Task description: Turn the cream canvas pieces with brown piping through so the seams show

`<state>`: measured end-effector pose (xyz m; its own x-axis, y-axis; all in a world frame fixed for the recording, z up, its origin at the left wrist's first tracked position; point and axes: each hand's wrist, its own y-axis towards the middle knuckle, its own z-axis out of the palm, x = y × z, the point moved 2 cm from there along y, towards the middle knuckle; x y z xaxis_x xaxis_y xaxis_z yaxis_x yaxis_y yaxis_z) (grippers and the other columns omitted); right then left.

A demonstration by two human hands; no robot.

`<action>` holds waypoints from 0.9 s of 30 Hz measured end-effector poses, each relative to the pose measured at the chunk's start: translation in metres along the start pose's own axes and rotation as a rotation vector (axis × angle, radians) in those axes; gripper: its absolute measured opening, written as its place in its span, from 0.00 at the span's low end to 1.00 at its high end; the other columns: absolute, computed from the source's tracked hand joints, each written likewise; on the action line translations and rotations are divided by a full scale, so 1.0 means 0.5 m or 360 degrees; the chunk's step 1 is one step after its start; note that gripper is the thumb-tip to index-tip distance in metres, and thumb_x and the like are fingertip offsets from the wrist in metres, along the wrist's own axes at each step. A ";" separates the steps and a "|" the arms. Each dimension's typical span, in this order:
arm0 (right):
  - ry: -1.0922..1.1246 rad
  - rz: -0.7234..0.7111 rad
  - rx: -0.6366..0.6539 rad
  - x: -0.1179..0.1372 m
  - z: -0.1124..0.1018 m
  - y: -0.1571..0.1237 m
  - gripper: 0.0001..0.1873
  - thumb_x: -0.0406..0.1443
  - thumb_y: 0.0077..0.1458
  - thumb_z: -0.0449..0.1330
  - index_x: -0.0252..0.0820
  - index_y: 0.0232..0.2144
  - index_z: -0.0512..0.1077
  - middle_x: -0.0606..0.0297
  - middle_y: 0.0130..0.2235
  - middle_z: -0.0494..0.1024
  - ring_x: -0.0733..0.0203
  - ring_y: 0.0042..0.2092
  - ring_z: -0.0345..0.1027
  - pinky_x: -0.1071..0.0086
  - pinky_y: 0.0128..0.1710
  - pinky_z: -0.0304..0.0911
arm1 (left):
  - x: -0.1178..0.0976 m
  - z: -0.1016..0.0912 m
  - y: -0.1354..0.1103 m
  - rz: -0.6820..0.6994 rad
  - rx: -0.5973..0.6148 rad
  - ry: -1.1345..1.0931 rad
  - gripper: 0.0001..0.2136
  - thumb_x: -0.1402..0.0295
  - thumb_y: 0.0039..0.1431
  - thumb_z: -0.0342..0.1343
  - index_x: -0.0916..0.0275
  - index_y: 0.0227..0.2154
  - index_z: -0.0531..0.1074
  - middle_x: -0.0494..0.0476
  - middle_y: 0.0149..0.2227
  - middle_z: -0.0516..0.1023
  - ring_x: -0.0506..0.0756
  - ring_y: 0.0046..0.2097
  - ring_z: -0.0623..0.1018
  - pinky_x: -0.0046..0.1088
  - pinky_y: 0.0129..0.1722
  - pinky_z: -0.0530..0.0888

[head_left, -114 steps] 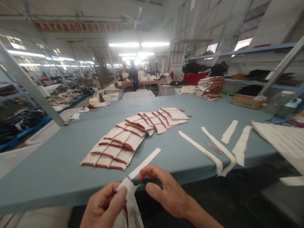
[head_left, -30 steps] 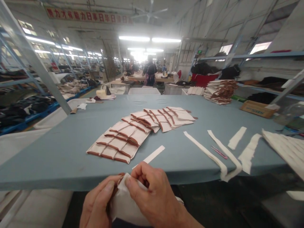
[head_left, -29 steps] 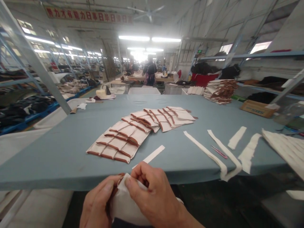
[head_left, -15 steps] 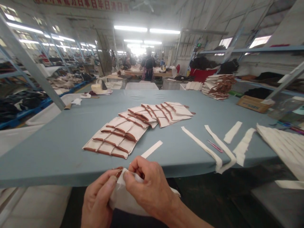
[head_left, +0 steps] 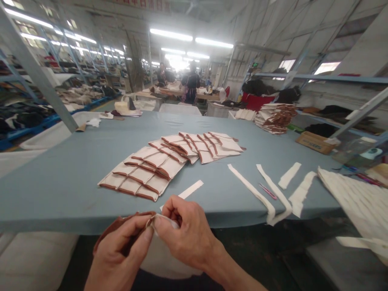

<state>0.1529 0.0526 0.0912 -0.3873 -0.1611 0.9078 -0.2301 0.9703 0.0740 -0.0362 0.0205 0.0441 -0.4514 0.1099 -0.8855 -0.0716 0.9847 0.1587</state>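
My left hand (head_left: 117, 252) and my right hand (head_left: 184, 232) meet just in front of the table's near edge, both pinching a cream fabric piece (head_left: 168, 258) with a brown trim (head_left: 113, 226). The trim curves up over my left hand. The cloth hangs below my fingers. A narrow white strip (head_left: 186, 192) lies on the blue-grey table (head_left: 75, 178) just beyond my right hand. Further in lie overlapping rows of cream pieces with brown edges (head_left: 168, 159).
Long white strips (head_left: 257, 194) and a small pink tool (head_left: 267, 190) lie to the right. A cream fabric pile (head_left: 354, 198) is at the far right. A stack of pieces (head_left: 275, 117) and a cardboard box (head_left: 313, 141) stand at the back. People stand far behind.
The brown trim has come up into view over my left hand, and my hands have shifted slightly left along the cloth's edge. The camera has tilted a little.
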 end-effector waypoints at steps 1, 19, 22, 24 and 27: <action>0.0035 -0.0002 -0.0006 -0.001 0.002 0.001 0.14 0.44 0.55 0.62 0.45 0.25 0.65 0.74 0.21 0.65 0.66 0.24 0.57 0.69 0.27 0.49 | 0.000 -0.001 0.000 0.0000 0.0002 0.0018 0.19 0.47 0.62 0.63 0.55 0.40 0.88 0.56 0.42 0.92 0.63 0.44 0.89 0.30 0.48 0.84; 0.0999 0.0196 0.0082 -0.072 0.085 0.008 0.10 0.41 0.51 0.56 0.46 0.25 0.59 0.74 0.25 0.57 0.65 0.30 0.49 0.70 0.29 0.48 | -0.066 0.058 -0.005 0.0234 -0.0425 0.0281 0.13 0.63 0.63 0.53 0.54 0.29 0.82 0.51 0.31 0.86 0.59 0.36 0.83 0.30 0.38 0.75; 0.1173 0.0246 0.0085 -0.070 0.095 -0.002 0.12 0.42 0.51 0.58 0.46 0.25 0.57 0.75 0.24 0.55 0.66 0.28 0.47 0.70 0.28 0.47 | -0.075 0.049 0.002 0.0129 -0.0326 0.0052 0.11 0.64 0.59 0.54 0.56 0.25 0.80 0.51 0.30 0.83 0.59 0.36 0.81 0.30 0.38 0.74; 0.1359 0.0320 0.0218 -0.065 0.096 -0.005 0.14 0.43 0.50 0.60 0.47 0.24 0.57 0.77 0.22 0.54 0.67 0.26 0.45 0.70 0.26 0.45 | -0.079 0.040 0.006 -0.0035 -0.0207 -0.0160 0.11 0.62 0.58 0.55 0.57 0.24 0.78 0.49 0.27 0.79 0.56 0.31 0.77 0.28 0.32 0.72; 0.1429 0.0301 0.0377 -0.058 0.083 -0.004 0.16 0.44 0.49 0.63 0.47 0.25 0.59 0.78 0.21 0.55 0.69 0.24 0.44 0.71 0.25 0.44 | -0.079 0.023 0.007 -0.0252 -0.0079 -0.0380 0.11 0.59 0.56 0.58 0.59 0.25 0.78 0.47 0.23 0.75 0.53 0.26 0.70 0.24 0.25 0.67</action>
<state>0.1273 0.0479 0.0476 0.3724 0.2896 0.8817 -0.4470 0.8886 -0.1030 -0.0082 0.0211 0.0745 -0.2094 -0.0101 -0.9778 -0.1705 0.9850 0.0263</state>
